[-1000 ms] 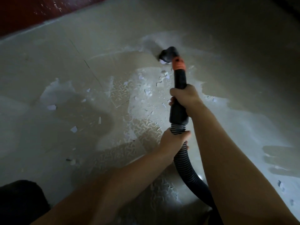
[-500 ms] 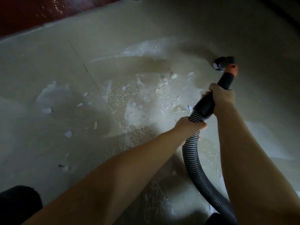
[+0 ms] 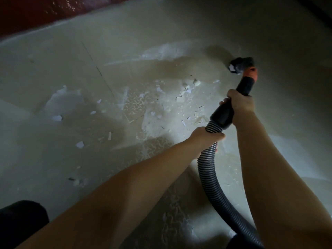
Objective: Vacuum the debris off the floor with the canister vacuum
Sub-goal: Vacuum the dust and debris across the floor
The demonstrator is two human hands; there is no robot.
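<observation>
Vacuum hose (image 3: 206, 169), two gripping hands

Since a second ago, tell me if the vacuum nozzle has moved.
Yes. The nozzle swung right, away from the pile of white chips it was just beyond, onto barer floor.

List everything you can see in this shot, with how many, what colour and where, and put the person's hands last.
nozzle: one, black, far right on the floor
orange collar: one, just behind the nozzle
black handle tube: one, right of centre
ribbed hose: one, grey, runs to the bottom edge
debris flakes: many, white, centre and left
floor: pale, dusty
red strip: top left
dark shape: bottom left
left hand: grips the hose
right hand: grips the handle tube
</observation>
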